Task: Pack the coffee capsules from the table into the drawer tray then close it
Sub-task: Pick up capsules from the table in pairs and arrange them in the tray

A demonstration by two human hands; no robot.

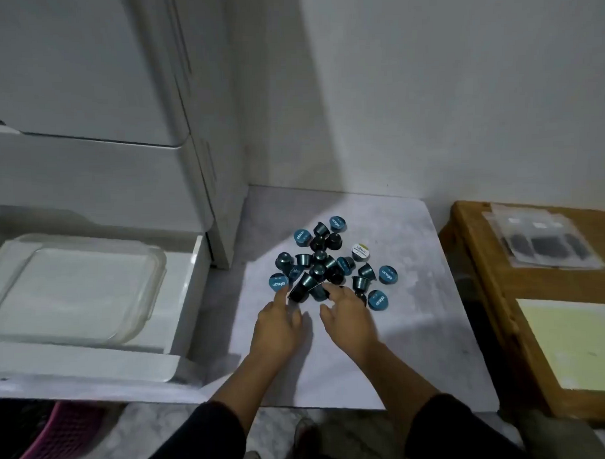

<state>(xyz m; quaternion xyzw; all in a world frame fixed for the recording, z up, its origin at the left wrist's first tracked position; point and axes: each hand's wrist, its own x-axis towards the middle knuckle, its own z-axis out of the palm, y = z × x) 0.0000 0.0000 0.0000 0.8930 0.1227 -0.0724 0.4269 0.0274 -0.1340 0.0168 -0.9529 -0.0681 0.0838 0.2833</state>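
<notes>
A heap of several dark teal coffee capsules [324, 263] lies on the pale marbled table [417, 321], with one white-topped capsule [361, 250] among them. My left hand [278, 324] reaches to the heap's near left edge, its fingers stretched out and touching a tipped capsule [301, 289]. My right hand [347, 317] reaches in beside it, fingertips at the heap's near edge. Neither hand holds a capsule. To the left, a white drawer [190, 291] stands pulled out with a clear, empty tray [149, 296] lying in it.
White cabinet fronts [84, 99] rise above the drawer. A wooden table [484, 274] on the right carries a plastic packet [541, 241] and a yellow sheet [572, 340]. A pink basket [58, 440] sits on the floor at lower left.
</notes>
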